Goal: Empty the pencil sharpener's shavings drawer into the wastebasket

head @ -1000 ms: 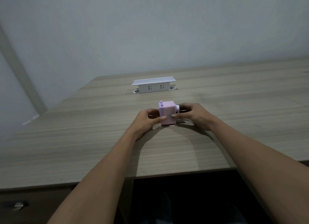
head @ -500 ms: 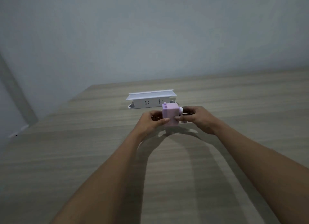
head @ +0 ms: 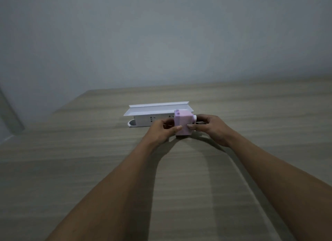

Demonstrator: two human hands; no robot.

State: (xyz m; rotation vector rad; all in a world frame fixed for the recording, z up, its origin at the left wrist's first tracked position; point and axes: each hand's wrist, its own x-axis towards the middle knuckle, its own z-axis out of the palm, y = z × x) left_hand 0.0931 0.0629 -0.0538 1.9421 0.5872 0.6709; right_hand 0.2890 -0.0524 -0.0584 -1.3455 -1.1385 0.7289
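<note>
Gripping pink sharpener (head: pixel 183 124) — left hand (head: pixel 159 131) and right hand (head: pixel 211 127) clamped on sides; above wooden desk (head: pixel 89 160).

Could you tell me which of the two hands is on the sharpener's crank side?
The right hand: it grips the sharpener beside its white crank fitting; the left hand holds the plain side.

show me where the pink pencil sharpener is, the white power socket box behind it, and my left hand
pink pencil sharpener (head: pixel 182 124): head view, on its near pink face.
white power socket box (head: pixel 151 119): head view, on its front panel with the outlets.
left hand (head: pixel 159 131): head view, on the back of the hand, gripping the sharpener's left side.
</note>
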